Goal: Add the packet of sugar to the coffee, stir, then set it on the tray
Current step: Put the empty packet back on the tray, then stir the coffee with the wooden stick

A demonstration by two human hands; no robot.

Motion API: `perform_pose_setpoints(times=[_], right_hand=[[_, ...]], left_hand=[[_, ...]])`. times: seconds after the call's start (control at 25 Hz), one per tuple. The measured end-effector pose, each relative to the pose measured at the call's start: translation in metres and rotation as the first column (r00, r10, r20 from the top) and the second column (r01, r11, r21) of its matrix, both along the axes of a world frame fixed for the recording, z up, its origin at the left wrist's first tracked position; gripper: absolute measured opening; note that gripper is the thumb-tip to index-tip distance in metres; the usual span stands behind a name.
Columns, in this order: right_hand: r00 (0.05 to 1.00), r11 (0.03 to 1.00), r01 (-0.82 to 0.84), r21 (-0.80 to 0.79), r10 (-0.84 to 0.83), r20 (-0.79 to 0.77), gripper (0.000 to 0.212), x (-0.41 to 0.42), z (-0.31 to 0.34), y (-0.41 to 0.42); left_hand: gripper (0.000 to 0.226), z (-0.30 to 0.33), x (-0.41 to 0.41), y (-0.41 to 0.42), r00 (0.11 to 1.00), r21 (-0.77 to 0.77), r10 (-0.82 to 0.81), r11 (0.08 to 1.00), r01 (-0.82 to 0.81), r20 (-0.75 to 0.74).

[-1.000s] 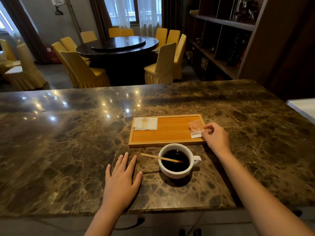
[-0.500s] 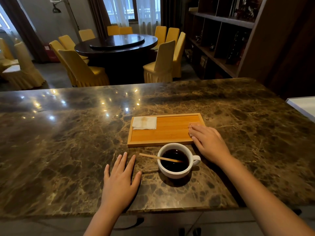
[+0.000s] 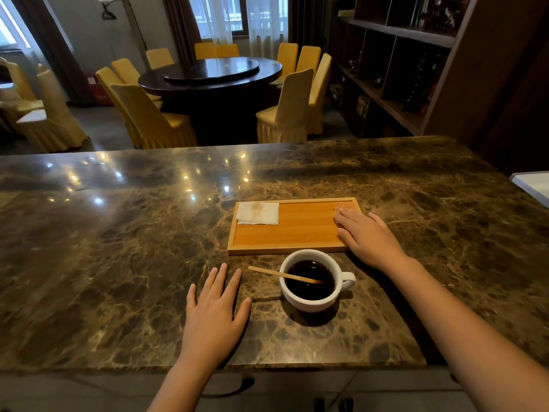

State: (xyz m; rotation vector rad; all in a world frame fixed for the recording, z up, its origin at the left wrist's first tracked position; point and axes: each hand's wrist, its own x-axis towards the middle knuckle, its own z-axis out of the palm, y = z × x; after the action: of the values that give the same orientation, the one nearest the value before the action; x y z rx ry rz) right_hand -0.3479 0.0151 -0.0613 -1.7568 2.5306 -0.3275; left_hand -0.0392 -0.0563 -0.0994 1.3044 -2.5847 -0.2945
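Note:
A white cup (image 3: 309,303) of black coffee stands on the marble counter just in front of the wooden tray (image 3: 285,233). A wooden stir stick (image 3: 282,274) leans in it, sticking out over the left rim. My right hand (image 3: 368,236) lies flat, palm down, over the tray's right end. Only a corner of the clear sugar packet (image 3: 341,207) shows beyond its fingertips. My left hand (image 3: 215,310) rests flat on the counter to the left of the cup, fingers spread, holding nothing.
A folded white napkin (image 3: 258,213) with a light stain lies at the tray's left end. The marble counter (image 3: 118,248) stretches wide to the left and right. Beyond it stand a round dark table, yellow chairs and dark shelves.
My right hand, which pinched the packet at the tray's right edge, has flattened down over it. The left hand, cup and stick have stayed put.

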Motion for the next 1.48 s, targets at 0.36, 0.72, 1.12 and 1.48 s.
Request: perform_pose_setpoints(times=[0.36,0.72,1.12,1.48], right_hand=[[0.999,0.993,-0.031,-0.111,0.032,0.011,0.041,0.012,0.024,0.003],[0.913,0.908,-0.382,-0.170,0.400,0.083,0.038,0.149,0.070,0.019],[0.942,0.852,-0.235,-0.467,0.318,0.107,0.013,0.148,0.056,0.036],[0.862,0.808,0.269,-0.524,0.042,0.506,0.010,0.097,0.055,0.087]], left_hand=[[0.070,0.000,0.000,0.000,1.000,-0.006,0.001,1.000,-0.001,-0.007],[0.069,-0.001,0.001,0.001,1.000,-0.026,-0.013,1.000,0.013,-0.006],[0.071,-0.001,0.001,0.000,1.000,-0.021,-0.015,1.000,0.015,-0.008],[0.072,-0.001,0.001,0.000,0.999,-0.021,-0.023,1.000,0.022,-0.038]])
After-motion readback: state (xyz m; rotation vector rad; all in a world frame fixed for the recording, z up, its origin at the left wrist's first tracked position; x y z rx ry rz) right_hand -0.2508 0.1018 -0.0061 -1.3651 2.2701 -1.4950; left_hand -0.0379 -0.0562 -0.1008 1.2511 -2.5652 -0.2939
